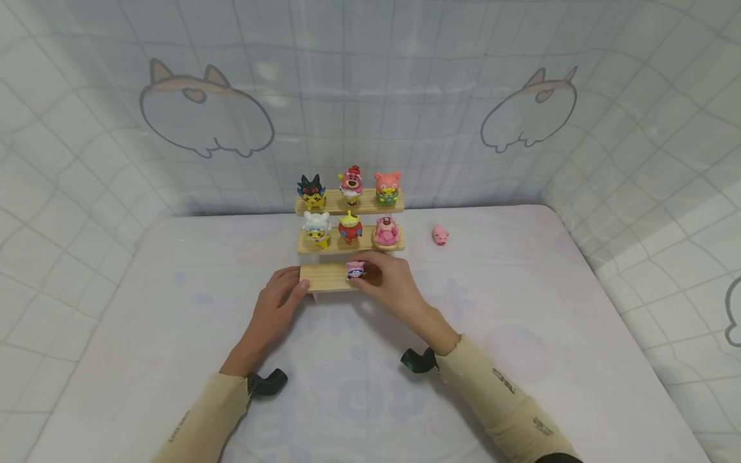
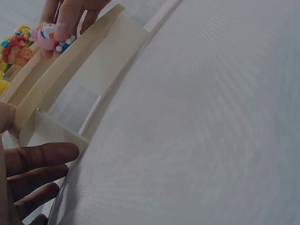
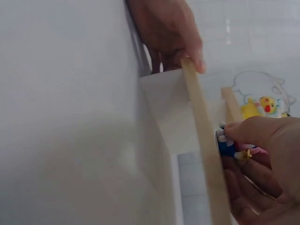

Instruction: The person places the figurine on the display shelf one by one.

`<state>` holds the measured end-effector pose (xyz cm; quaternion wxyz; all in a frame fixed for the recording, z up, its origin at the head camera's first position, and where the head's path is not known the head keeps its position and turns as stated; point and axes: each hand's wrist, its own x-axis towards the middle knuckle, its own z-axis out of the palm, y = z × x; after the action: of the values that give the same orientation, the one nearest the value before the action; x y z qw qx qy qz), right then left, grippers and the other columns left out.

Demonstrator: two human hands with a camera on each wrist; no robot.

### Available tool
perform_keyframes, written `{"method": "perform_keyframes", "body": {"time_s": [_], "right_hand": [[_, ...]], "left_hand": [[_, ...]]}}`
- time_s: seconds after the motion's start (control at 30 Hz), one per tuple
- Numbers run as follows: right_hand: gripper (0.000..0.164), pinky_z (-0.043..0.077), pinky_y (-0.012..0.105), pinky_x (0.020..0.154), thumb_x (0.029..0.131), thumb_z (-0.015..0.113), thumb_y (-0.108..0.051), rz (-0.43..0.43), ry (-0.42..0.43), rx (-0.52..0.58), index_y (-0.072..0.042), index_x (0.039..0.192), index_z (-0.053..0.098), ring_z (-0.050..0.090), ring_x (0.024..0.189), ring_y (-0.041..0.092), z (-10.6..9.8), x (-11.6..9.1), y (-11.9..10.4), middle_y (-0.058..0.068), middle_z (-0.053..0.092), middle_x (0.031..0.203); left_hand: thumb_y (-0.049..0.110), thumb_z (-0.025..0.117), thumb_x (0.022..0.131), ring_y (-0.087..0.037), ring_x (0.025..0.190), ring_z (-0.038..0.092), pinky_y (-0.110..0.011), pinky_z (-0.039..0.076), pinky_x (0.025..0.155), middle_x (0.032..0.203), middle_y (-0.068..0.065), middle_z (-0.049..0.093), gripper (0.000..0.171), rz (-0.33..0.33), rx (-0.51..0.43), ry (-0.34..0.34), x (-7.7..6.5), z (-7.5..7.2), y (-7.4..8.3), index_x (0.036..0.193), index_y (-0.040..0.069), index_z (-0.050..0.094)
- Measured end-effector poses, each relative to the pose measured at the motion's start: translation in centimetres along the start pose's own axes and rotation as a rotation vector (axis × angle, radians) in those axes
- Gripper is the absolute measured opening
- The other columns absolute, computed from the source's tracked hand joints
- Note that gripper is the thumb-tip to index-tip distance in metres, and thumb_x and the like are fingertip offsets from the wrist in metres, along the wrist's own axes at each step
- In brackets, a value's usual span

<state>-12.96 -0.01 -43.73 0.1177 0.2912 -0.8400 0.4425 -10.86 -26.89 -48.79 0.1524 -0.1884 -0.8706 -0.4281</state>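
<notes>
A three-tier wooden display shelf (image 1: pixel 309 278) with white supports stands at the back of the table. My right hand (image 1: pixel 396 283) pinches a small pink, white and blue figurine (image 1: pixel 356 270) between thumb and fingers, right at the lowest board, about its middle. In the left wrist view the figurine (image 2: pixel 48 33) shows a pink head and blue body. My left hand (image 1: pixel 280 302) is at the left end of that board. Its thumb (image 2: pixel 5 117) touches the wood, while the other fingers (image 2: pixel 42 157) stretch out loosely beside the white support.
Three figurines stand on the top tier, among them a black-eared yellow one (image 1: pixel 312 193). The middle tier holds three more, including a red-suited one (image 1: pixel 350 229). A pink pig figurine (image 1: pixel 440 235) lies on the table right of the shelf. A patterned curtain (image 1: pixel 370 83) hangs close behind.
</notes>
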Motion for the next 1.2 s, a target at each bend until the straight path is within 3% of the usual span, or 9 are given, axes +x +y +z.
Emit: {"method": "perform_keyframes", "body": {"time_s": [0.43,0.7,0.93,1.2], "right_hand": [[0.044,0.053,0.023,0.072,0.082,0.081,-0.019,-0.002,0.004,0.009,-0.012,0.122,0.064,0.062,0.084,0.008,0.3,-0.2,0.6,-0.005,0.066,0.104],[0.039,0.055,0.025,0.074,0.083,0.079,-0.012,0.013,-0.037,0.082,-0.014,0.119,0.065,0.063,0.085,0.009,-1.9,-1.5,1.3,-0.003,0.068,0.101],[0.026,0.056,0.03,0.072,0.083,0.077,-0.007,-0.03,0.025,0.081,-0.009,0.108,0.068,0.064,0.079,0.007,-4.2,-3.4,3.0,0.0,0.07,0.097],[0.021,0.055,0.027,0.073,0.086,0.074,-0.008,-0.052,0.059,0.07,-0.009,0.106,0.069,0.065,0.079,0.007,-5.0,-3.6,3.6,-0.002,0.071,0.095]], "left_hand": [[0.026,0.054,0.102,-0.026,0.129,0.043,-0.048,0.031,0.106,0.125,-0.007,0.062,0.029,0.0,0.004,0.003,0.0,-0.1,0.1,0.115,0.004,0.069],[0.026,0.053,0.102,-0.026,0.129,0.042,-0.049,0.031,0.106,0.126,-0.007,0.061,0.03,-0.01,0.001,-0.005,-0.2,-0.2,0.4,0.116,0.004,0.068],[0.025,0.054,0.102,-0.027,0.129,0.042,-0.05,0.031,0.106,0.126,-0.007,0.062,0.03,-0.008,0.001,-0.007,-0.1,-0.1,0.4,0.117,0.004,0.068],[0.027,0.053,0.102,-0.026,0.13,0.041,-0.05,0.031,0.106,0.127,-0.007,0.061,0.031,-0.022,-0.007,-0.011,-0.1,-0.1,0.4,0.117,0.004,0.068]]}}
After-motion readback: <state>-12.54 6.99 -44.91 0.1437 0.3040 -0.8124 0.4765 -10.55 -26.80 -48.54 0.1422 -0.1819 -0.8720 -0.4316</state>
